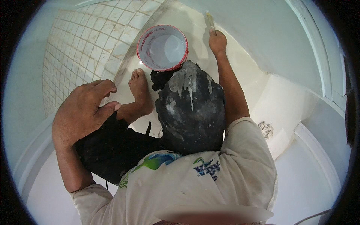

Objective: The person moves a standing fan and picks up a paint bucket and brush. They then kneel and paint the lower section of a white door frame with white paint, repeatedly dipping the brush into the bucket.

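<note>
At the far right, my right hand (218,42) is closed around the handle of a paintbrush (210,20). Its yellowish bristles are at the foot of the pale blue-green wall (255,26), where wall and floor meet. My left hand (84,108) hangs over my bent left knee, with its fingers loosely curled and the thumb apart; nothing shows between them. A red-rimmed bucket (186,52) stands between my hands, just beyond my paint-stained right knee. Inside it lies pale, whitish paint (167,48).
Cream flooring (240,67) runs along the wall. Small square tiles (82,48) cover the area on the left. My bare foot (139,88) rests close to the bucket. A crumpled greyish item (265,129) lies to the right, beside a white ledge (313,142).
</note>
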`<state>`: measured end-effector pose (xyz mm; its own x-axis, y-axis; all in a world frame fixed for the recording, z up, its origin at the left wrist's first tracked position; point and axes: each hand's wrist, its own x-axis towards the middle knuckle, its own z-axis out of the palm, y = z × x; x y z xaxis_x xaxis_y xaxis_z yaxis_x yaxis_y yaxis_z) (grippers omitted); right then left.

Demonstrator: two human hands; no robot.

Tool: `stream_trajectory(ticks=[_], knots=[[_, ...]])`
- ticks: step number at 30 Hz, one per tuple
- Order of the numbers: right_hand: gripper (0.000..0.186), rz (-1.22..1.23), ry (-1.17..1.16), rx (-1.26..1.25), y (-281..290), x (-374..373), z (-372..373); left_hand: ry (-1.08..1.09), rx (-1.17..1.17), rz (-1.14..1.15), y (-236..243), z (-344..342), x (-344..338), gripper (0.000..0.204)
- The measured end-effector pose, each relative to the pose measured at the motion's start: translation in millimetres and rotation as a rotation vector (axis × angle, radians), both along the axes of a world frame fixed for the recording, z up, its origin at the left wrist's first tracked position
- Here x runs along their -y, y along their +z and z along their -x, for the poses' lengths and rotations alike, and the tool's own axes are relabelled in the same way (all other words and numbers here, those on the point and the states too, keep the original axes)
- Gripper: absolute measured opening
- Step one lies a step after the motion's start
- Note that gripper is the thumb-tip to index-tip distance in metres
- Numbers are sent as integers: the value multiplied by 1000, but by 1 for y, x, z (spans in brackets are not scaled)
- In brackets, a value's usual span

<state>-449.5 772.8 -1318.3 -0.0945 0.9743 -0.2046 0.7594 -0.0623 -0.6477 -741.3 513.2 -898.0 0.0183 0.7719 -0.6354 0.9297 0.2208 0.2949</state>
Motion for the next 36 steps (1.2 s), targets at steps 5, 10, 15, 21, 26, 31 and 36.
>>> stream_trajectory(ticks=[5,10,15,21,26,31,36], knots=[[50,-45,-33,-9,-4,10,-34,-29,15,-14,-6,4,-5,42],[48,-39,-76,-19,-14,13,-57,-38,9,-27,-7,2,-9,39],[45,11,-143,-20,-14,37,-99,-46,23,-52,-6,-7,-5,35],[44,-144,-62,-96,20,62,-74,-65,40,-84,2,-31,8,34],[51,21,-63,-15,25,29,-56,-45,57,-89,8,-46,24,36],[49,-87,-25,78,14,30,-129,-24,37,-74,18,-51,33,37],[46,-43,-232,-36,26,87,-169,0,77,-109,22,-55,35,36]])
